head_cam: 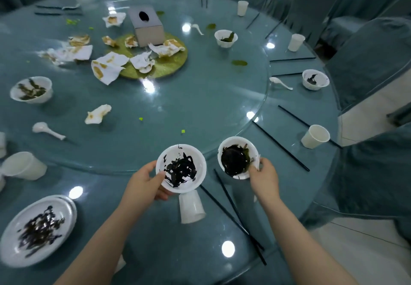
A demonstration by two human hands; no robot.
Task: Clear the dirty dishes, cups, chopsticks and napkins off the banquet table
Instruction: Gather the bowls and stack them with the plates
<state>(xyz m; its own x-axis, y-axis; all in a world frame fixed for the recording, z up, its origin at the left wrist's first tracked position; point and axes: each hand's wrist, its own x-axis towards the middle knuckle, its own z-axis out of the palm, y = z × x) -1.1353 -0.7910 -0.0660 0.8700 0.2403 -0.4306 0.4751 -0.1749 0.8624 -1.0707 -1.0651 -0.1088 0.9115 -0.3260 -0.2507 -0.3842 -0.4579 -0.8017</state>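
Observation:
My left hand (145, 181) grips the rim of a white bowl (181, 168) smeared with black sauce, held above the table's near edge. My right hand (264, 177) holds a second white bowl (236, 158) with dark sauce and a spoon handle pressed at its rim. A white paper cup (191, 207) lies on its side just under the left bowl. Two black chopsticks (231, 209) lie crossed between my forearms. A dirty white plate (36, 229) sits at the near left.
Stained napkins (109, 66) lie around a grey tissue box (146, 25) on the glass turntable (200, 98). More dirty bowls (31, 89) (225, 38) (315, 79), paper cups (315, 137) (24, 165), white spoons (47, 130) and chopsticks (280, 143) ring the table. Covered chairs (367, 58) stand on the right.

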